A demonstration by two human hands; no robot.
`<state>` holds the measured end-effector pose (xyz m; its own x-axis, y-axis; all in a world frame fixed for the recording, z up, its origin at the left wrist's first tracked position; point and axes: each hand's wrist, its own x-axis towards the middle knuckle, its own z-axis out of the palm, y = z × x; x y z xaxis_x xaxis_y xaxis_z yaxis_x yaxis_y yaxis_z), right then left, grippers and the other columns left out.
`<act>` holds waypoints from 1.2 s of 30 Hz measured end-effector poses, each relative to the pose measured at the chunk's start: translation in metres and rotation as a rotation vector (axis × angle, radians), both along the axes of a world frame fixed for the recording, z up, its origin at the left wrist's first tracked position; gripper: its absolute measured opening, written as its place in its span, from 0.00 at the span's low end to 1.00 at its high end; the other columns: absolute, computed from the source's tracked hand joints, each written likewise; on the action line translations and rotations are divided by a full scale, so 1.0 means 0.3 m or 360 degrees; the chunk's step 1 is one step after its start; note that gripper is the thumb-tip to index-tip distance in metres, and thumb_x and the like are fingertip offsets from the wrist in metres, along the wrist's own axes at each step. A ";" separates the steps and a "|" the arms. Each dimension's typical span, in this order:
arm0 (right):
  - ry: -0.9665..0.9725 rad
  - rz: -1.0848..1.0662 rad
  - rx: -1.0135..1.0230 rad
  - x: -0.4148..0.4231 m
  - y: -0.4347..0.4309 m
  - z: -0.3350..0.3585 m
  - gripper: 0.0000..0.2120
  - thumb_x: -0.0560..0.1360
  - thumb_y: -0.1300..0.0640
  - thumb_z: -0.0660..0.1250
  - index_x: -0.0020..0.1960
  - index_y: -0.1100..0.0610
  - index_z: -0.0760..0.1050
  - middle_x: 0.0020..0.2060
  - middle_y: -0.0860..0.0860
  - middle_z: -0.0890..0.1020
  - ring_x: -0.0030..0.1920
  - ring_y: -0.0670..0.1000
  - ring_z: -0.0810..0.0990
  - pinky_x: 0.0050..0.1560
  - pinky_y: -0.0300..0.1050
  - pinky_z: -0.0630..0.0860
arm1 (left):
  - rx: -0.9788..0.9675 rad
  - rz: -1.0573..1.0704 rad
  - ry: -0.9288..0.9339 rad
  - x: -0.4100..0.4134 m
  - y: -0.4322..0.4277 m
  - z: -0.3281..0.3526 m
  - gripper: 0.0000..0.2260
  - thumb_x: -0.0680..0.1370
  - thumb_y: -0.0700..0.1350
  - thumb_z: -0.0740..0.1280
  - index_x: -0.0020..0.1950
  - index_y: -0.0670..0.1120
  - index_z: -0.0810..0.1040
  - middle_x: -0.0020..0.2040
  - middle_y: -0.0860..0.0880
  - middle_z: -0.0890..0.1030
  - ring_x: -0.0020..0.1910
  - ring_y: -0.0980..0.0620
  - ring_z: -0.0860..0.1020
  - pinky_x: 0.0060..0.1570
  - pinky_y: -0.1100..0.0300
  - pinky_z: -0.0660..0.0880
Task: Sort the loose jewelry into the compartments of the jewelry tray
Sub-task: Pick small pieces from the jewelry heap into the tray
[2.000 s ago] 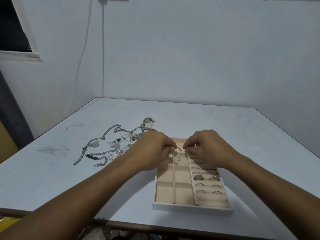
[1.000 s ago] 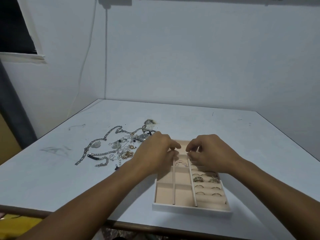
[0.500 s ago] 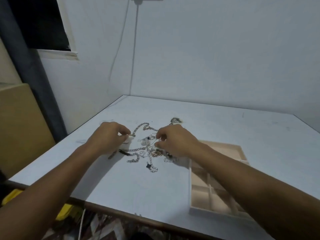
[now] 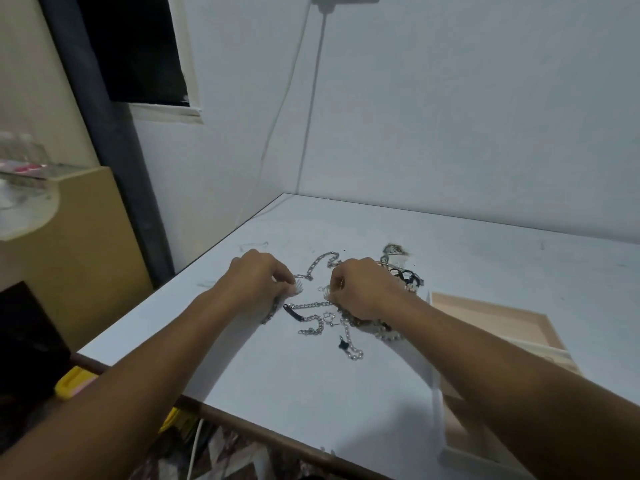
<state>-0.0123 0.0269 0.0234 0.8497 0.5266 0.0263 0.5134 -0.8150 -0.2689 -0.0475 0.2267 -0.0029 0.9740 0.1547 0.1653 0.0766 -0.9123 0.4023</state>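
Both hands have left the jewelry tray, which now sits off at the right edge of the frame, and they're over the loose jewelry pile mid-frame. The left hand pinches a shell-shaped charm, and the right hand pinches a small silver piece.

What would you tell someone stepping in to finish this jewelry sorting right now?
Left hand: pinches a shell-shaped piece.
Right hand: seems to pinch a small silver piece.
Jewelry tray: right of both hands, mostly hidden by the right forearm; what is done there is unclear.
Left to do: chains and other loose pieces on the table.
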 end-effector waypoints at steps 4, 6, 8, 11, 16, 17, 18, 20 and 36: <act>0.0000 0.0021 0.0017 0.002 0.005 -0.002 0.07 0.76 0.56 0.67 0.39 0.50 0.75 0.44 0.52 0.83 0.46 0.54 0.81 0.50 0.51 0.79 | 0.0076 -0.0077 -0.0045 0.010 -0.023 0.001 0.03 0.73 0.53 0.72 0.42 0.56 0.84 0.38 0.59 0.80 0.48 0.54 0.77 0.50 0.58 0.68; 0.0002 0.0033 0.0025 0.003 0.003 0.001 0.07 0.75 0.56 0.67 0.39 0.50 0.75 0.43 0.51 0.83 0.45 0.54 0.81 0.50 0.50 0.79 | 0.0089 -0.0099 -0.0069 0.012 -0.033 0.003 0.04 0.73 0.54 0.71 0.42 0.55 0.83 0.38 0.59 0.79 0.47 0.54 0.76 0.51 0.57 0.68; 0.0020 0.0041 0.0058 0.006 -0.002 0.005 0.08 0.75 0.54 0.68 0.38 0.50 0.75 0.40 0.50 0.82 0.44 0.53 0.80 0.48 0.47 0.78 | 0.0102 -0.0125 -0.0072 0.012 -0.036 0.002 0.05 0.73 0.55 0.71 0.42 0.55 0.83 0.37 0.60 0.78 0.46 0.54 0.75 0.50 0.56 0.66; 0.0096 0.0047 0.0158 0.009 -0.016 0.012 0.09 0.74 0.54 0.70 0.36 0.50 0.75 0.39 0.49 0.82 0.44 0.53 0.81 0.47 0.47 0.79 | 0.0085 -0.0131 -0.0042 0.011 -0.032 0.005 0.04 0.73 0.56 0.69 0.40 0.59 0.80 0.41 0.60 0.78 0.50 0.52 0.75 0.53 0.55 0.69; 0.0160 0.0114 0.0235 0.001 -0.045 0.028 0.06 0.75 0.59 0.66 0.40 0.53 0.78 0.40 0.49 0.82 0.42 0.51 0.81 0.46 0.45 0.78 | 0.0018 -0.0144 -0.0108 -0.009 -0.061 0.021 0.04 0.77 0.53 0.67 0.44 0.55 0.78 0.41 0.61 0.75 0.52 0.52 0.75 0.56 0.53 0.69; 0.0165 0.0122 0.0251 -0.001 -0.052 0.031 0.06 0.76 0.59 0.64 0.40 0.53 0.77 0.42 0.49 0.83 0.42 0.51 0.81 0.45 0.45 0.78 | 0.0011 -0.0153 -0.0123 -0.013 -0.068 0.025 0.04 0.78 0.53 0.66 0.44 0.55 0.78 0.41 0.61 0.75 0.51 0.51 0.75 0.57 0.52 0.69; 0.0166 0.0130 0.0260 -0.001 -0.058 0.033 0.07 0.76 0.59 0.63 0.41 0.53 0.77 0.44 0.49 0.83 0.43 0.51 0.81 0.45 0.44 0.77 | -0.0003 -0.0159 -0.0131 -0.015 -0.073 0.027 0.05 0.78 0.53 0.66 0.44 0.55 0.77 0.41 0.60 0.76 0.51 0.51 0.76 0.57 0.52 0.70; 0.0168 0.0128 0.0300 0.001 -0.069 0.033 0.08 0.77 0.59 0.61 0.40 0.53 0.74 0.46 0.50 0.83 0.42 0.50 0.78 0.40 0.43 0.73 | -0.0035 -0.0171 -0.0131 -0.016 -0.081 0.031 0.05 0.78 0.52 0.65 0.43 0.56 0.76 0.42 0.59 0.77 0.50 0.50 0.76 0.57 0.50 0.70; 0.0017 0.0032 0.0576 -0.048 -0.331 0.091 0.07 0.73 0.54 0.71 0.38 0.53 0.77 0.40 0.47 0.81 0.38 0.44 0.77 0.40 0.40 0.71 | -0.0138 -0.0532 -0.0151 -0.059 -0.320 0.097 0.05 0.77 0.52 0.66 0.42 0.58 0.76 0.44 0.58 0.77 0.46 0.56 0.77 0.49 0.54 0.74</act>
